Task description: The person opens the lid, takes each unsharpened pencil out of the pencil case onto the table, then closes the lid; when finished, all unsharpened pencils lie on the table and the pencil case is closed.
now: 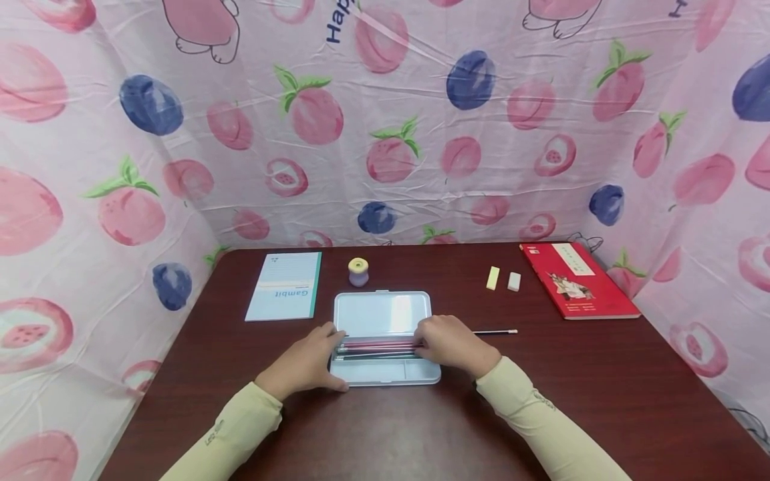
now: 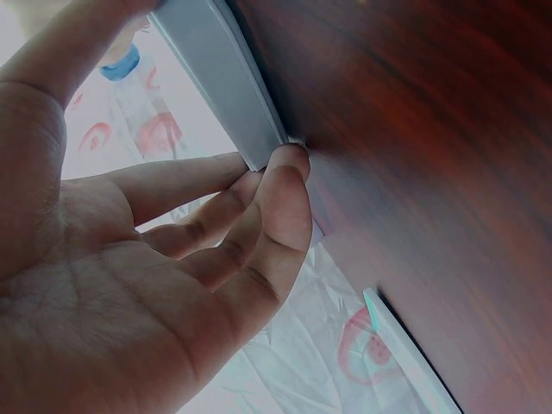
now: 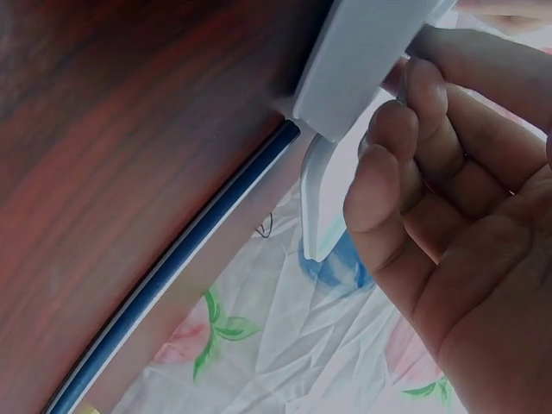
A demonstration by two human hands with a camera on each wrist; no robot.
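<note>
An open pale blue pencil case (image 1: 385, 371) lies on the table, its lid (image 1: 367, 314) folded back toward the far side. Several pencils (image 1: 375, 347), some pink and some dark, lie lengthwise inside it. My left hand (image 1: 308, 361) grips the case's left end, thumb at the near corner and fingers at the far part; the left wrist view shows fingertips against its side wall (image 2: 216, 78). Over the right rim, my right hand (image 1: 448, 342) curls its fingers at the pencils' right ends and pinches there. A dark striped pencil (image 3: 181, 259) lies on the table beside the case.
At the back left lies a pale notebook (image 1: 283, 287), with a yellow and purple round container (image 1: 358, 272) to its right. Two small blocks, a yellow one (image 1: 492, 278) and a white one (image 1: 514, 281), lie near a red book (image 1: 577, 280). A patterned cloth surrounds the table.
</note>
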